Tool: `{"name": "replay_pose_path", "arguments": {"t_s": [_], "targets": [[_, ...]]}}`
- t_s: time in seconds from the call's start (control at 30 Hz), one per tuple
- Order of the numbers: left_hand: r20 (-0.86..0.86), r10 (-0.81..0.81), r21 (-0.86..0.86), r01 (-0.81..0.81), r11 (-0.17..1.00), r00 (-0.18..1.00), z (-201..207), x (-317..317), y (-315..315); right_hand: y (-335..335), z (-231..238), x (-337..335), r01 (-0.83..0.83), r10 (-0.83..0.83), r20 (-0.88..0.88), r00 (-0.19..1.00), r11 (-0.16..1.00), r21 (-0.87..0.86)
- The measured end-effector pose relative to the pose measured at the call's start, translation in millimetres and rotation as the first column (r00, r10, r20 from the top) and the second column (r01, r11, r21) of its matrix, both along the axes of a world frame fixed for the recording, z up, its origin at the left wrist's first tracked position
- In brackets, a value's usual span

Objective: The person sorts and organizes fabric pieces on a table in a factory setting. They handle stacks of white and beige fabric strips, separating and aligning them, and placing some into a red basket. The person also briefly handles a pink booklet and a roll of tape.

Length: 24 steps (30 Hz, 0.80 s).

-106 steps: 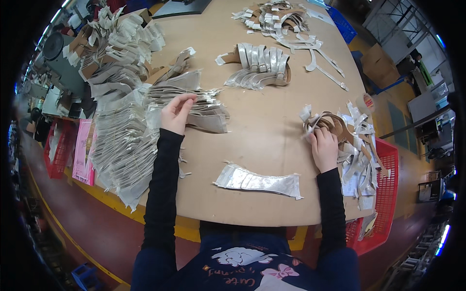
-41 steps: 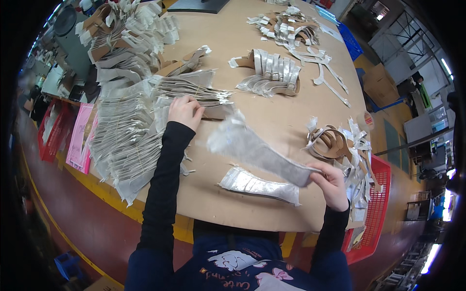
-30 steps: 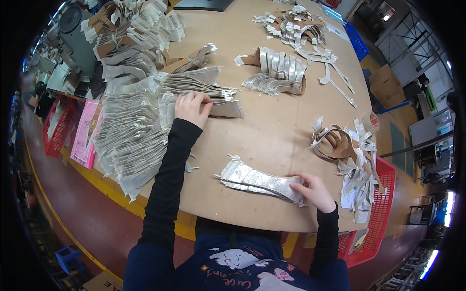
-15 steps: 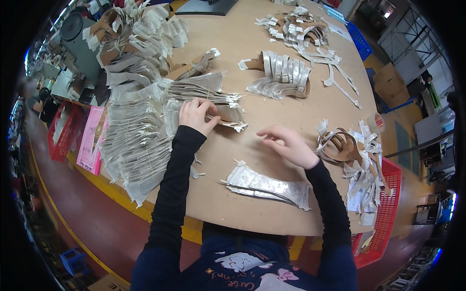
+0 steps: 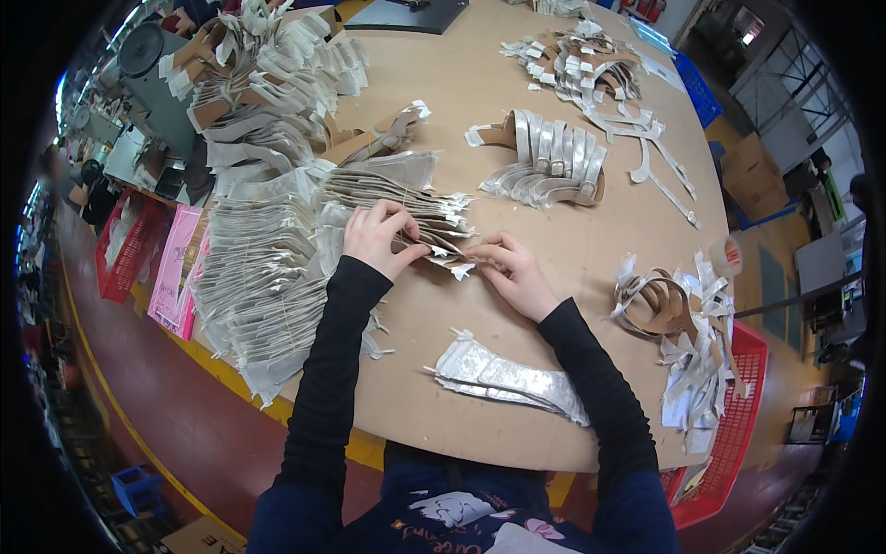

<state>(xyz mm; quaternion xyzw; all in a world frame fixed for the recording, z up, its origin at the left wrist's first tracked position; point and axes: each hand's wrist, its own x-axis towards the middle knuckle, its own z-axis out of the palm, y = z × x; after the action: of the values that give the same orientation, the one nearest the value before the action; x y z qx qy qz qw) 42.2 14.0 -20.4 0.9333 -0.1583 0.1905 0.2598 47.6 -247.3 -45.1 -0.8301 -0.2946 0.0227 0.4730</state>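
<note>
My left hand (image 5: 377, 242) is closed on the near edge of a bundle of flat, curved shoe upper pieces (image 5: 392, 189), thumb at their lower edge. The pieces have grey-white faces, brown edges and small white tabs at their right ends. My right hand (image 5: 519, 279) pinches the tabbed right end of the nearest piece (image 5: 450, 262), with thumb and forefinger together. Nearer to me lies a small pile of silver, film-covered upper pieces (image 5: 506, 375), touched by neither hand.
Large stacks of similar pieces (image 5: 254, 268) cover the table's left side. Buckled silver straps (image 5: 552, 159) lie beyond my right hand. Curled brown straps (image 5: 657, 300), a tape roll (image 5: 726, 256) and a red crate (image 5: 746, 415) are at the right. A pink package (image 5: 175, 268) stands at the left edge.
My right hand has moved left from above bare table to the bundle's right end and closed its fingertips on a piece. My left hand stays at the bundle.
</note>
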Motion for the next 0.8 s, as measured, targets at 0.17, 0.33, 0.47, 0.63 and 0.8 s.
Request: {"name": "replay_pose_path", "arguments": {"t_s": [0.17,0.33,0.47,0.63,0.8], "targets": [[-0.015,0.034,-0.011,-0.034,0.999,0.999,-1.1,1.1,-2.9,1.6,-0.8,-2.2,-0.061,0.06,0.051,0.997,0.998,0.014],[0.012,0.051,0.018,-0.051,0.999,0.999,-3.4,1.9,-4.4,0.5,-1.6,-0.2,-0.076,0.078,0.111,0.991,0.997,-0.019],[-0.005,0.047,0.044,-0.047,0.998,0.999,-0.9,-0.5,-5.4,2.9,-3.4,1.6,-0.055,0.066,0.19,0.98,0.997,-0.061],[-0.015,0.061,0.07,-0.06,0.996,0.998,-0.7,-2.1,-8.4,2.3,-3.1,0.2,-0.039,0.047,0.131,0.99,0.998,-0.056],[-0.032,0.059,0.097,-0.055,0.994,0.998,-4.4,-2.3,-7.7,2.4,-3.1,-0.3,-0.059,0.07,0.185,0.98,0.996,-0.061]]}}
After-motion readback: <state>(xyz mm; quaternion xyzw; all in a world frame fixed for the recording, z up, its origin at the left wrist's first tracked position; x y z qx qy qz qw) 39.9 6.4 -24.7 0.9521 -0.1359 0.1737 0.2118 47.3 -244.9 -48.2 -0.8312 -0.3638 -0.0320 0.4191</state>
